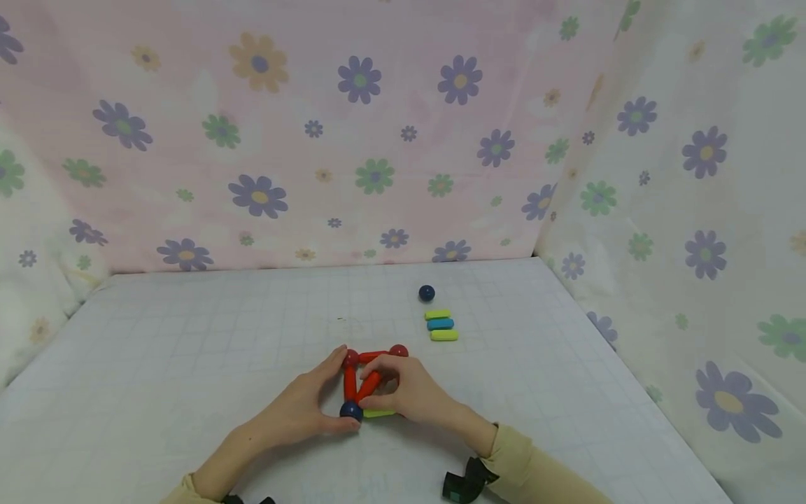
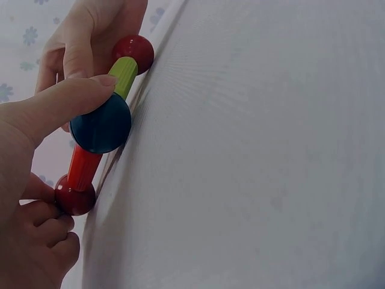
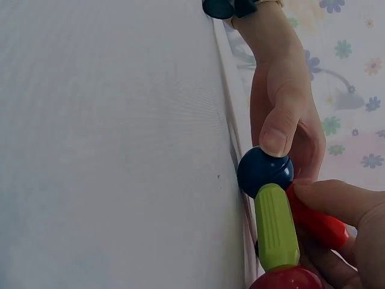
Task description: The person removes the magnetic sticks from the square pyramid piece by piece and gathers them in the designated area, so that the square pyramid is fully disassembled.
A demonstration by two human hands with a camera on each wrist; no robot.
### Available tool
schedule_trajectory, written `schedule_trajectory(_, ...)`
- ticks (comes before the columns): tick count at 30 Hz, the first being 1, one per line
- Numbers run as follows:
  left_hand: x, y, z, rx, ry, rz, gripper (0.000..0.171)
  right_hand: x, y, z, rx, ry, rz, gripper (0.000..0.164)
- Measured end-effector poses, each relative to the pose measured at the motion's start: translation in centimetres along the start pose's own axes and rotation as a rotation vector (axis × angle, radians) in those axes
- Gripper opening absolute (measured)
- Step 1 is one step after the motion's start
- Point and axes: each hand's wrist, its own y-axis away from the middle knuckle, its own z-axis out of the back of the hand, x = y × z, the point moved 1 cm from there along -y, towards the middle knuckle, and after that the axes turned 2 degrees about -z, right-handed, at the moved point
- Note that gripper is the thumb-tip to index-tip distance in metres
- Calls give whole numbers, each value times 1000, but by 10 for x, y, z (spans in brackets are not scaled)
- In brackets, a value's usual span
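Note:
Red rods and a yellow-green rod [image 3: 277,229] join balls at their corners into a flat frame on the table. My left hand [image 1: 302,406] grips its left side, thumb on the dark blue ball [image 1: 351,410] and fingertips at the far red ball [image 1: 350,358]. Between these balls runs a red rod [image 1: 350,383]. My right hand [image 1: 412,392] pinches another red rod [image 1: 369,385] between thumb and fingers, slanting across the frame with one end at the blue ball. A second red ball [image 1: 399,351] sits at the far right corner. The right hand partly hides the frame's right side.
Beyond the frame, to the right, lie two yellow-green rods [image 1: 444,335] and a blue rod [image 1: 440,324] in a row. A loose dark blue ball [image 1: 427,293] sits behind them. Flower-printed curtains [image 1: 403,161] stand at the back and sides of the white table [image 1: 189,336].

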Motion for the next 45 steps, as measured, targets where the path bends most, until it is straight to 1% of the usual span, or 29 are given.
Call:
schedule_trajectory(7, -1, 2, 0, 4, 0, -7, 111, -1, 0, -2, 14, 19, 13, 26)
schedule_trajectory(13, -2, 2, 0, 4, 3, -10, 111, 1, 1, -3, 22, 12, 20, 24)
schedule_trajectory(21, -2, 1, 0, 2, 0, 8, 111, 2, 1, -3, 23, 2, 3, 22)
schedule_trajectory(29, -2, 1, 0, 0, 5, 35, 112, 3, 2, -3, 34, -14, 4, 21)
schedule_trajectory(36, -2, 2, 0, -9, 0, 26, 112, 0, 1, -4, 32, -29, 0, 20)
schedule_trajectory(45, -4, 0, 0, 1, 5, 33, 112, 1, 1, -3, 29, -31, -4, 19)
